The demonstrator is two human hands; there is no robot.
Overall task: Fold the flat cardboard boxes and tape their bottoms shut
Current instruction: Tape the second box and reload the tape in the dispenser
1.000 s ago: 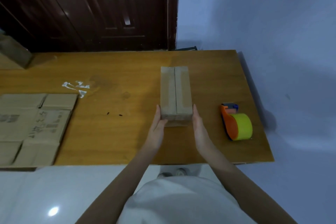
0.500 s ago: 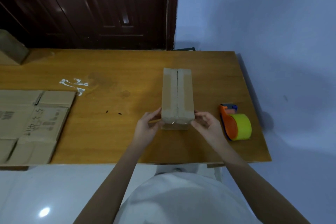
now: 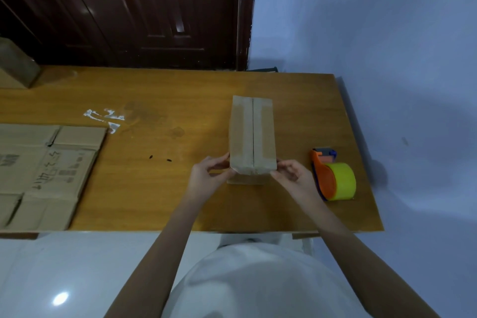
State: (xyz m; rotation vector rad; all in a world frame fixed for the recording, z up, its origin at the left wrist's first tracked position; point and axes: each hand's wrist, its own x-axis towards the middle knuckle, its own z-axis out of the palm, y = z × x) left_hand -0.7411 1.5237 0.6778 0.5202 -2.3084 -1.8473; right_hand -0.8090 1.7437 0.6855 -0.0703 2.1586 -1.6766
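Cardboard is what both hands are on in the head view: a folded box (image 3: 252, 137) stands on the wooden table (image 3: 160, 188) with its closed flaps facing up, the seam between them running straight away from the person. The box's long axis follows that seam, from the near end at the fingers to the far end toward the door. The left hand (image 3: 206, 175) pinches the near left corner and the right hand (image 3: 291, 175) pinches the near right corner, fingers curled onto the cardboard at both. Whether tape already covers the seam cannot be told for sure; paler bands lie along either side of it.

A tape dispenser (image 3: 333, 175) with a yellow roll lies on the table just to the right of the right hand, well apart from the left. So the right hand looks better placed to fetch it, while the left steadies the box. More flat cardboard (image 3: 46, 170) lies at the table's left edge, nearer the left hand.
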